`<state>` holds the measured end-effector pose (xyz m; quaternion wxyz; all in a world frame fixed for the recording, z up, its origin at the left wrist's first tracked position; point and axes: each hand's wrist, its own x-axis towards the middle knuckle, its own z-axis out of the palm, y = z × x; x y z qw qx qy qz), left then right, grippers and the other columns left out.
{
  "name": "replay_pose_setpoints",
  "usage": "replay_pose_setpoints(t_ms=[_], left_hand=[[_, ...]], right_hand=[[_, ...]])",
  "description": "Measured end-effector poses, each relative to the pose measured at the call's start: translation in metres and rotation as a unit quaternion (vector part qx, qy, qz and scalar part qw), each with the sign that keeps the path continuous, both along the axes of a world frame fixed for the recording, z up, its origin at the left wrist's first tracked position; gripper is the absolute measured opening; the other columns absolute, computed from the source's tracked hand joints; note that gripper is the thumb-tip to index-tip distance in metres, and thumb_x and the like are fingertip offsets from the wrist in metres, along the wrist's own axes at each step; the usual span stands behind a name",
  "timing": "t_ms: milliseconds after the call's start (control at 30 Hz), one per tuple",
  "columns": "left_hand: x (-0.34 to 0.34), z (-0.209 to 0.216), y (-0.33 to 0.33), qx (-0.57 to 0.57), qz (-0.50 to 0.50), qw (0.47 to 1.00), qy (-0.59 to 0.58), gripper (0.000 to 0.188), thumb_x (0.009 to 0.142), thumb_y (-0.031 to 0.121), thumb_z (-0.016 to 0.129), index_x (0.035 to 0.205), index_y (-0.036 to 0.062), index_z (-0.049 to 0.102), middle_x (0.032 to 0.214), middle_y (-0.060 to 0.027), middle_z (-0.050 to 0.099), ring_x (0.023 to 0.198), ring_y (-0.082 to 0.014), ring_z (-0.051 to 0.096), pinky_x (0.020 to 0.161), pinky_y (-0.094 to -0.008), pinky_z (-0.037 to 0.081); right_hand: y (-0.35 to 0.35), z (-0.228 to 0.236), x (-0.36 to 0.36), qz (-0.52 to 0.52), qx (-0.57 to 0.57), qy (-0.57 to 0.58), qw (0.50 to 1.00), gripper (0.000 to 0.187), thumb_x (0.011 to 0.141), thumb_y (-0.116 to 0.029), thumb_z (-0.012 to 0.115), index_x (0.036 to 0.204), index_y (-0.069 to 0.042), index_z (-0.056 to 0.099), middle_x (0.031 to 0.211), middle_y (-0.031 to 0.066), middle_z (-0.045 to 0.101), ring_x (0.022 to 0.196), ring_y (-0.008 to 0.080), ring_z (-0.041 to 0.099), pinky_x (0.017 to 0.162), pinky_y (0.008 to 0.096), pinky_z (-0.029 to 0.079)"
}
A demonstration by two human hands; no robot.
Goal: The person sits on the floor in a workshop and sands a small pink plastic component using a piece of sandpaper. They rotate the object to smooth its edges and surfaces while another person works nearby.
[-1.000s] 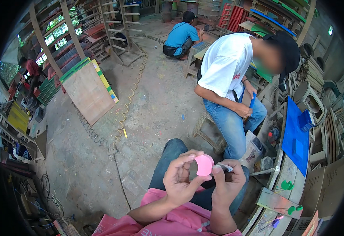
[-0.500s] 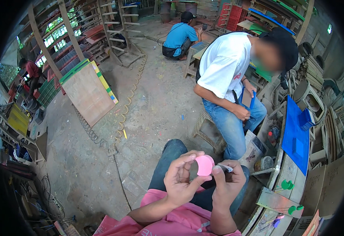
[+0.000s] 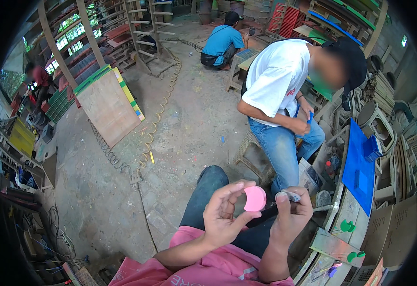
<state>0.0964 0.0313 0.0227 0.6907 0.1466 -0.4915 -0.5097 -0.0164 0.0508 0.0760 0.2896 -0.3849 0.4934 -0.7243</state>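
Above my lap, my left hand (image 3: 223, 215) pinches a thick pink disc (image 3: 255, 199) by its edge between thumb and fingertips. The disc has a curved notch on its left side. Just to the right, my right hand (image 3: 290, 218) is closed with the thumb pressed on a small grey-white folded piece (image 3: 292, 196), whose kind I cannot make out. A small gap separates this piece from the disc.
On my right runs a bench (image 3: 335, 248) with a blue board (image 3: 358, 167) and green round pieces (image 3: 347, 225) on thin sticks. A co-worker in a white shirt (image 3: 277, 78) sits ahead, holding a blue piece. A coiled hose (image 3: 160, 112) crosses the floor.
My right hand has moved right and slightly up, away from the pink disc, with the grey-white piece still in it. The disc has shifted slightly right in my left hand.
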Motion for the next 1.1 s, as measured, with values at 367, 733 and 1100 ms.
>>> replay_pose_setpoints(t_ms=[367, 733, 1100], left_hand=[[0.008, 0.006, -0.022, 0.047, -0.027, 0.998, 0.035, 0.062, 0.075, -0.014, 0.066, 0.128, -0.0026, 0.037, 0.127, -0.0213, 0.048, 0.119, -0.0247, 0.049, 0.100, -0.0363, 0.042], [0.000, 0.003, -0.019, 0.045, -0.048, 0.997, 0.046, 0.063, 0.076, -0.014, 0.064, 0.130, -0.0034, 0.034, 0.130, -0.0252, 0.045, 0.121, -0.0284, 0.048, 0.098, -0.0364, 0.044], [-0.010, 0.011, -0.010, 0.099, -0.029, 0.995, -0.002, 0.065, 0.079, 0.006, 0.073, 0.130, -0.0005, 0.034, 0.127, -0.0246, 0.049, 0.119, -0.0294, 0.050, 0.099, -0.0377, 0.040]], right_hand=[[-0.002, 0.002, -0.004, 0.028, 0.021, 0.016, 0.999, 0.021, 0.074, -0.004, 0.076, 0.082, -0.001, 0.057, 0.072, -0.0001, 0.056, 0.063, 0.0032, 0.047, 0.056, 0.0173, 0.036], [-0.001, -0.007, 0.001, 0.009, -0.016, 0.143, 0.989, 0.025, 0.070, -0.008, 0.080, 0.081, 0.000, 0.059, 0.071, 0.0043, 0.060, 0.063, 0.0072, 0.055, 0.056, 0.0191, 0.040], [-0.005, -0.008, -0.007, -0.019, -0.025, 0.172, 0.985, 0.026, 0.069, -0.009, 0.080, 0.079, 0.000, 0.058, 0.067, 0.0048, 0.059, 0.059, 0.0072, 0.054, 0.052, 0.0198, 0.039]])
